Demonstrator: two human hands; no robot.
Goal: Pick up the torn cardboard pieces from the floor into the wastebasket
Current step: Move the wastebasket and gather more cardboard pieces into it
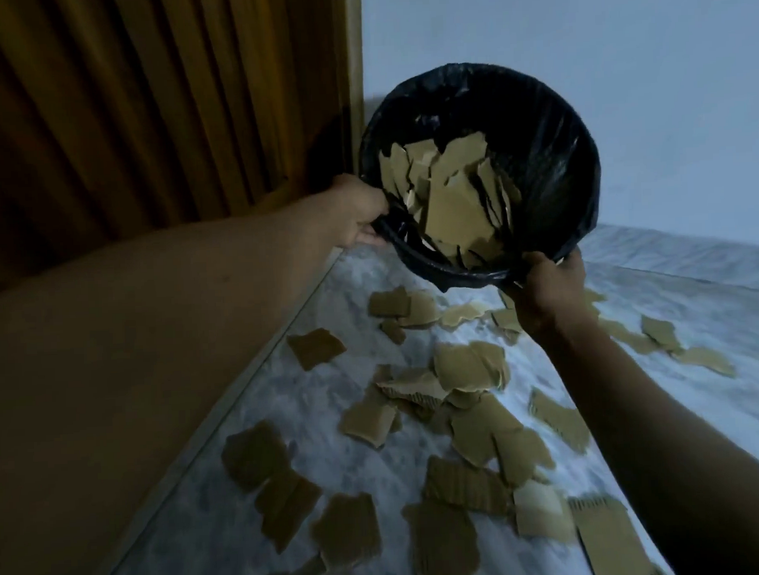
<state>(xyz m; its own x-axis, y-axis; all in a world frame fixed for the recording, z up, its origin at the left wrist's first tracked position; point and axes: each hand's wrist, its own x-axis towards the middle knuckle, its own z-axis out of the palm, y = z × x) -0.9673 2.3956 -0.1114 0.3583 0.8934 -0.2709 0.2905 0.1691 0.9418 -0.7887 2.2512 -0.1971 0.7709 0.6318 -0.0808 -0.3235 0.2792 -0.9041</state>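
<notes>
A round wastebasket (549, 152) lined with a black plastic bag is held in the air, tipped with its mouth toward me. Several torn cardboard pieces (452, 194) lie inside it, piled at the lower side near the rim. My left hand (358, 215) grips the rim at its left edge. My right hand (545, 277) grips the rim at its lower right edge. Many more torn brown cardboard pieces (471, 370) lie scattered over the pale marble floor (312, 393) below the basket, reaching to the bottom of the view.
A brown curtain (147, 102) hangs at the left over a brown wall base or ledge (114, 382). A white wall (618, 42) stands behind the basket and meets the floor at the right.
</notes>
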